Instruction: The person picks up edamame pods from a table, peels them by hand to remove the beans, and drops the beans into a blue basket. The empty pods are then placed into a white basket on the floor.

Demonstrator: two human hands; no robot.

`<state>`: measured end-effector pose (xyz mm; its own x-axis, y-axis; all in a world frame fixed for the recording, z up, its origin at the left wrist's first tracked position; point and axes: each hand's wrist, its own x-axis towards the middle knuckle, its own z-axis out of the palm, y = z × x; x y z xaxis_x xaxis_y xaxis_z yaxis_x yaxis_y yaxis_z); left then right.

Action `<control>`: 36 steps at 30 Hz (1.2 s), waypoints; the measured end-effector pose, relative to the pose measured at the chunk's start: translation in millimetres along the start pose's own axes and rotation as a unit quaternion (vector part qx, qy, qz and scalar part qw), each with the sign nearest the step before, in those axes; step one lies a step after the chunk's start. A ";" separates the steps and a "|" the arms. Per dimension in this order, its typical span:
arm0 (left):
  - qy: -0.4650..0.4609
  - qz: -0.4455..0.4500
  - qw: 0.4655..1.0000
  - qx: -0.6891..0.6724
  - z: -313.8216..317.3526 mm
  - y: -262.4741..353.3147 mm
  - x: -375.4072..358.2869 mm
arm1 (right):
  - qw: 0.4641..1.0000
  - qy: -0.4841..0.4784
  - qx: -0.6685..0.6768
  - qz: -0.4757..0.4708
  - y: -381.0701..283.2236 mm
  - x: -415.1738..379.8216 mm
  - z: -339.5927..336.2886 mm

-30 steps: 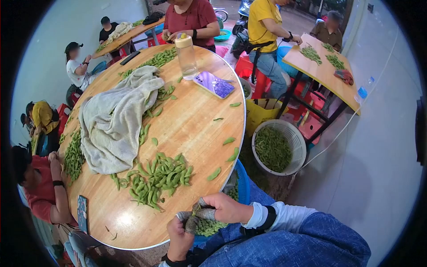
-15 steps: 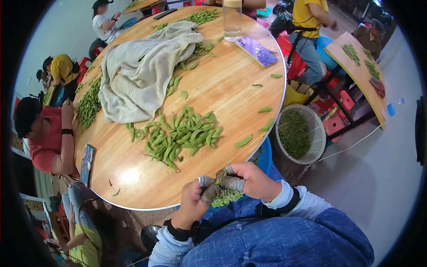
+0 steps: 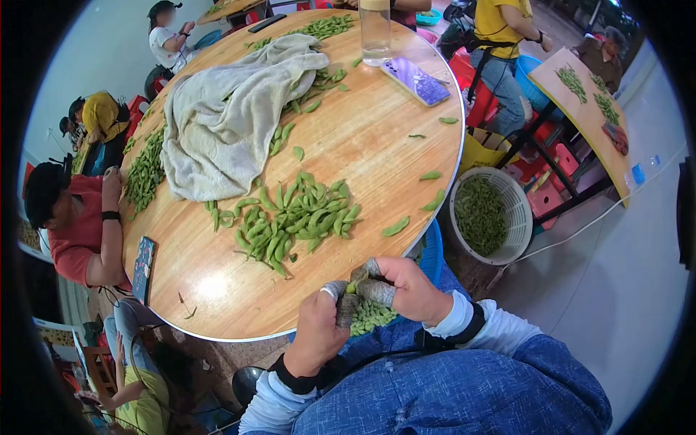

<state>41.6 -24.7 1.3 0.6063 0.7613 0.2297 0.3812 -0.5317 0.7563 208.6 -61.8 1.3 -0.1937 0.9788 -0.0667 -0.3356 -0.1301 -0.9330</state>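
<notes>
1. Head view, up close: left hand and right hand meet just off the near edge of the bench, both pinched narrow on one green pod, with grey wraps on the fingertips.
2. Right under the hands sits a blue tub with pods in it, tucked against the bench edge.
3. On the round wooden bench, a loose pile of pods lies near the hands; single pods are scattered toward the right rim.
4. Farther back, a grey cloth sprawls across the middle, with a phone and a clear bottle at the far side.
5. A second phone lies at the left rim, beside a person in red.
6. On the floor to the right stands a white basket full of pods; past it, a second wooden table carries small green heaps.
7. More people sit around the far side.
</notes>
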 end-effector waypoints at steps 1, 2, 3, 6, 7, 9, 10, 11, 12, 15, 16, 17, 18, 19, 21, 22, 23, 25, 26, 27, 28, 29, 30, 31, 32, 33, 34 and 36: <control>-0.002 -0.023 0.999 -0.044 -0.1 1.0 0.1 | 1.000 -0.004 0.009 -0.012 1.4 -0.8 0.6; -0.004 -0.047 0.995 -0.088 -0.4 2.7 0.0 | 1.000 -0.006 0.008 -0.016 2.8 -1.5 1.1; -0.007 -0.071 0.989 -0.131 -0.5 3.6 -0.3 | 1.000 -0.008 0.008 -0.020 4.1 -2.0 2.0; -0.048 -0.190 0.920 -0.338 -2.0 -10.4 -6.0 | 1.000 -0.011 -0.012 -0.027 3.7 -2.0 1.8; -0.032 -0.204 0.909 -0.361 -1.0 -8.7 -5.4 | 0.999 -0.012 -0.022 -0.027 2.9 -2.3 1.5; 0.000 -0.231 0.884 -0.406 -1.6 3.3 0.9 | 0.997 -0.002 -0.066 -0.040 -5.5 -2.4 2.5; -0.012 -0.241 0.889 -0.390 -6.0 7.1 2.5 | 0.995 0.002 -0.088 -0.045 -8.3 -2.1 2.7; -0.024 -0.252 0.892 -0.374 -11.4 10.3 3.6 | 0.991 -0.005 -0.126 -0.052 -7.2 -2.4 2.3; -0.038 -0.261 0.896 -0.358 -14.0 11.5 3.7 | 0.985 -0.010 -0.164 -0.059 -4.7 -2.9 2.0; -0.043 -0.271 0.887 -0.371 -10.2 11.0 1.7 | 0.962 -0.009 -0.262 -0.075 -8.1 -3.6 3.5; -0.050 -0.301 0.870 -0.386 -10.8 10.1 0.9 | 0.953 -0.005 -0.291 -0.079 -9.4 -3.6 4.7; -0.058 -0.330 0.853 -0.401 -11.4 9.2 0.2 | 0.945 -0.005 -0.316 -0.087 -9.0 -3.3 5.6; -0.066 -0.358 0.834 -0.415 -11.6 7.9 -0.3 | 0.936 -0.005 -0.340 -0.094 -8.3 -2.9 6.7; -0.059 -0.358 0.819 -0.444 -9.6 4.1 -1.6 | 0.926 -0.004 -0.365 -0.101 -7.6 -2.8 7.6; -0.046 -0.355 0.787 -0.503 -2.8 -5.8 -5.1 | 0.920 -0.012 -0.377 -0.111 -4.9 -2.8 7.4; -0.032 -0.344 0.783 -0.517 0.2 -6.5 -5.8 | 0.916 -0.015 -0.383 -0.116 -4.2 -3.1 7.2; -0.017 -0.333 0.779 -0.531 4.0 -5.8 -6.2 | 0.924 -0.007 -0.367 -0.109 -5.6 -4.5 7.3; -0.014 -0.278 0.836 -0.473 5.2 -4.5 -6.1 | 0.938 0.008 -0.333 -0.097 -10.4 -9.5 6.1; -0.025 -0.230 0.889 -0.396 4.0 -3.4 -5.5 | 0.923 0.035 -0.367 -0.109 -13.9 -12.0 -0.3; -0.037 -0.180 0.931 -0.314 2.3 -2.0 -4.6 | 0.907 0.061 -0.399 -0.121 -20.1 -14.8 -12.9; -0.031 -0.172 0.960 -0.221 -1.8 0.2 -1.9 | 0.888 0.088 -0.431 -0.133 -26.6 -18.3 -27.4; -0.025 -0.162 0.978 -0.125 -8.1 2.9 3.3 | 0.846 0.138 -0.506 -0.099 -32.4 -23.3 -45.3; -0.018 -0.151 0.988 -0.029 -13.9 4.8 9.4 | 0.817 0.190 -0.535 -0.101 -35.7 -30.0 -62.0; -0.009 -0.138 0.989 0.044 -18.4 5.8 17.7 | 0.790 0.244 -0.559 -0.060 -39.5 -35.9 -74.1; 0.000 -0.124 0.985 0.117 -22.9 6.3 28.3 | 0.782 0.262 -0.563 -0.055 -40.4 -42.6 -85.6; 0.010 -0.110 0.976 0.190 -26.9 5.4 36.8 | 0.774 0.279 -0.566 -0.050 -40.2 -46.2 -92.2; -0.006 -0.093 0.969 0.228 -29.0 -0.6 42.9 | 0.804 0.281 -0.522 -0.056 -40.5 -46.2 -90.2; -0.038 -0.057 0.950 0.304 -28.4 -20.4 53.4 | 0.855 0.286 -0.428 -0.067 -39.4 -45.7 -81.1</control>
<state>46.4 37.3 15.6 0.5773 0.8098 0.1047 0.7659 -0.5814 0.2746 305.4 -88.6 12.4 0.3576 0.9252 0.1273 0.5258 -0.0868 -0.8461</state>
